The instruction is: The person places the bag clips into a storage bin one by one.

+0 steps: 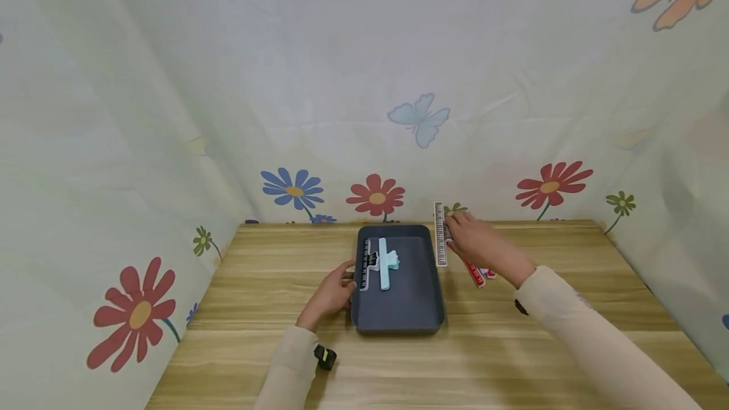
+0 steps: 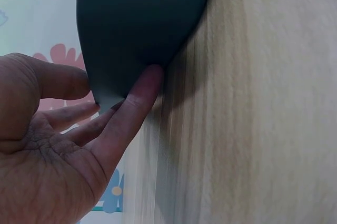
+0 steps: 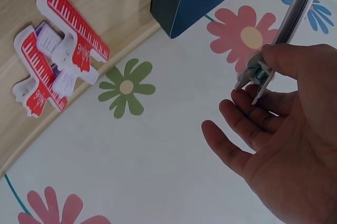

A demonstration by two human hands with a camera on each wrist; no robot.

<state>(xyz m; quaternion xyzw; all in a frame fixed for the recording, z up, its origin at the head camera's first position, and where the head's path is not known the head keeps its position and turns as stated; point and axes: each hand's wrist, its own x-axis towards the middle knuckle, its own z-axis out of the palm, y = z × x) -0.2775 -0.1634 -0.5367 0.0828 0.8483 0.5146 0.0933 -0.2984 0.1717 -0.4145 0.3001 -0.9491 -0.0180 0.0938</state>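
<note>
A dark grey rectangular tray (image 1: pixel 407 305) lies on the wooden table. My left hand (image 1: pixel 331 294) holds its left wall; in the left wrist view, one digit meets the rim and a fingertip presses low on the outer wall (image 2: pixel 142 19). Inside the tray, a black clip (image 1: pixel 365 271) with a piano-key pattern lies beside a light blue clip (image 1: pixel 384 267). Just right of the tray, above the table, my right hand (image 1: pixel 478 240) pinches a long black-and-white clip (image 1: pixel 440 236) by its handle. The right wrist view shows that clip (image 3: pixel 295 16) edge-on.
Red-and-white clips (image 3: pixel 76 24) with purple-and-white parts (image 3: pixel 49 40) lie on the table to the right, partly under my right forearm in the head view. A flower-printed cloth (image 1: pixel 319 112) stands behind the table (image 1: pixel 273 252) and at its sides.
</note>
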